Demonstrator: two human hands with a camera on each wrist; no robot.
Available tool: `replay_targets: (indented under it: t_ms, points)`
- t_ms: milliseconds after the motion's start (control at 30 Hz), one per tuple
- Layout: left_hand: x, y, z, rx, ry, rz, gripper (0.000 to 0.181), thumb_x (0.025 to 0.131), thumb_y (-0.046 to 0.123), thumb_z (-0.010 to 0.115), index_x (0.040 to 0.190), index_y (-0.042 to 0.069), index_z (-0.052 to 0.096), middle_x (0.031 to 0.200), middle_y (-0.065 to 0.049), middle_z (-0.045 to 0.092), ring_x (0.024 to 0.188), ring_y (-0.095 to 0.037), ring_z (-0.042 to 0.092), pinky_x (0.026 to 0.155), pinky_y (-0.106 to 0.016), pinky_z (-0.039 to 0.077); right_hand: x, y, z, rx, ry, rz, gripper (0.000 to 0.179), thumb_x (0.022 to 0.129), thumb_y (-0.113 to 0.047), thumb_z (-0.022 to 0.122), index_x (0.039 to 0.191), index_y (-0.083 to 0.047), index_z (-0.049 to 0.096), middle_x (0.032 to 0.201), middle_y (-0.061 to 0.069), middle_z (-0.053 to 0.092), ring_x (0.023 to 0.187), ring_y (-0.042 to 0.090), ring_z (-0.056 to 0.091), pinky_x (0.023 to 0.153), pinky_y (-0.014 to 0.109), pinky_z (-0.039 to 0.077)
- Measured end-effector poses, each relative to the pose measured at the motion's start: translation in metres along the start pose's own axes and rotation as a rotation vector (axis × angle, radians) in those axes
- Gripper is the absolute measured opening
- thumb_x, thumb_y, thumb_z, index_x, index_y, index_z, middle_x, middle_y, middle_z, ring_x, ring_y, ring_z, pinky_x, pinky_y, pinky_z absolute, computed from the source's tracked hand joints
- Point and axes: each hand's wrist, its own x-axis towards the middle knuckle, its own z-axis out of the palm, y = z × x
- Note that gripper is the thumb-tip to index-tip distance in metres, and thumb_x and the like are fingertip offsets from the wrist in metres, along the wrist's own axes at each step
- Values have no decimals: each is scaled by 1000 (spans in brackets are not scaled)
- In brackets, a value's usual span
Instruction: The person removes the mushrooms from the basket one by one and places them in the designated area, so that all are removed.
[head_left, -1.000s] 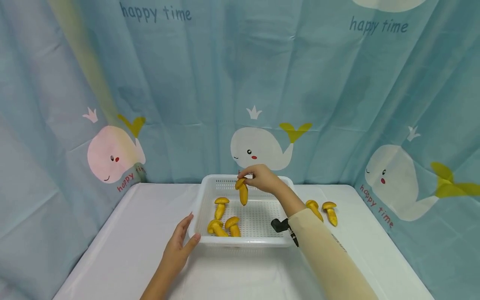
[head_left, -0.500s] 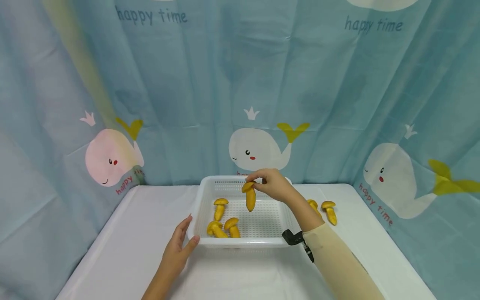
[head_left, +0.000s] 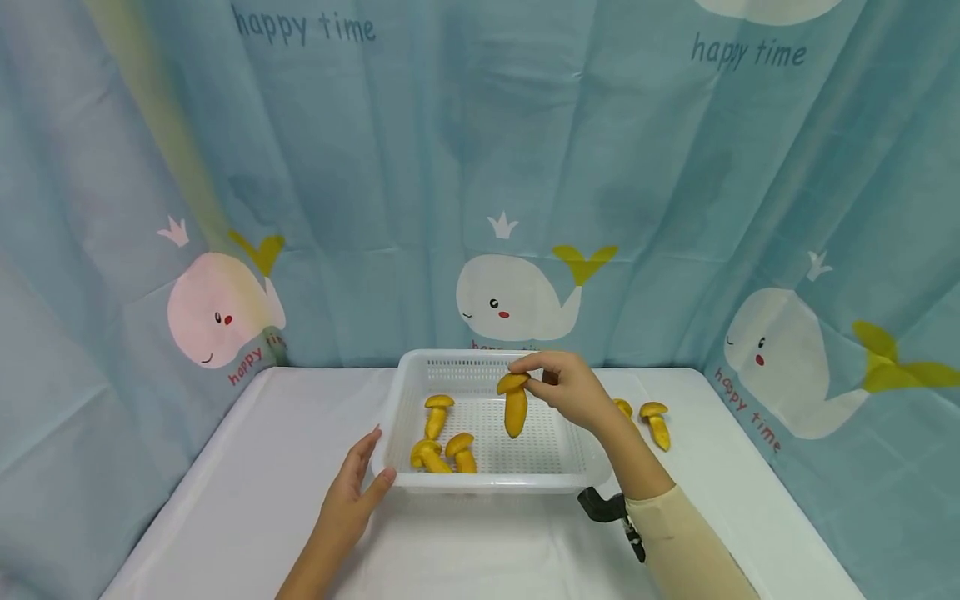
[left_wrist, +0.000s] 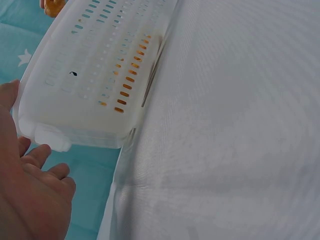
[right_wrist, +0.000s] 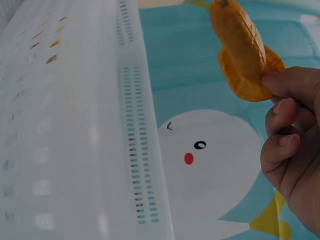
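Observation:
My right hand (head_left: 573,393) pinches a yellow mushroom (head_left: 515,410) by its cap between thumb and fingertips, stem hanging down. It hangs over the right half of a white perforated plastic basket (head_left: 495,482). In the right wrist view the mushroom (right_wrist: 240,45) shows stem up beside the basket's slotted wall (right_wrist: 100,125), other fingers curled beneath the thumb. My left hand (head_left: 351,485) holds the basket's near left corner, thumb on the front rim and fingers along the left side. In the left wrist view those fingers (left_wrist: 37,155) lie beside the basket's end tab.
Inside the basket, three mushrooms (head_left: 461,454) lie in the left part. Two more, one being a mushroom (head_left: 656,425) and the other partly behind the right forearm, lie on the white table (head_left: 480,550) to the right. A blue whale-print curtain (head_left: 360,208) hangs behind.
My right hand has moved right and a little nearer across the basket, carrying the mushroom. My left hand has stayed at the basket's corner.

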Motion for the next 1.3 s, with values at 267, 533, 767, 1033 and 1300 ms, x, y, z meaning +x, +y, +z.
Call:
replay_targets:
  t_ms: [267, 533, 767, 1033, 1300]
  points:
    - [2, -3, 0, -15, -2, -6, 67, 101, 35, 66, 158, 23, 33, 169, -1, 28, 157, -31, 20, 122, -55, 21, -27, -6, -6, 3, 58, 2, 27, 95, -6, 73, 114, -24, 78, 115, -6, 74, 59, 15, 49, 53, 22, 44]
    - [3, -2, 0, -5, -5, 13, 66, 101, 34, 66, 158, 25, 33, 168, 0, 28, 157, -30, 21, 121, -51, 21, -60, 2, -14, 1, 110, 1, 29, 95, -6, 73, 115, -26, 77, 114, -9, 73, 62, 15, 49, 54, 21, 43]
    - [1, -2, -1, -6, -2, 8, 66, 101, 33, 66, 158, 24, 33, 169, -1, 28, 157, -31, 22, 120, -53, 22, -81, 15, -19, 49, 114, -79, 27, 94, -3, 72, 115, -19, 76, 120, 1, 73, 63, 14, 50, 53, 21, 45]
    - [1, -3, 0, -16, -4, 17, 65, 102, 31, 65, 158, 24, 33, 169, -2, 27, 157, -31, 21, 121, -52, 22, -96, 22, -33, 31, 145, -63, 34, 91, 4, 73, 115, -20, 77, 123, -1, 70, 76, 14, 57, 60, 20, 49]
    - [2, -5, -1, -8, -3, 12, 65, 102, 31, 65, 158, 24, 33, 169, -1, 27, 157, -29, 21, 119, -18, 20, -98, 25, -37, 13, 178, -90, 34, 90, 7, 72, 113, -18, 77, 119, 2, 71, 80, 14, 61, 63, 19, 51]
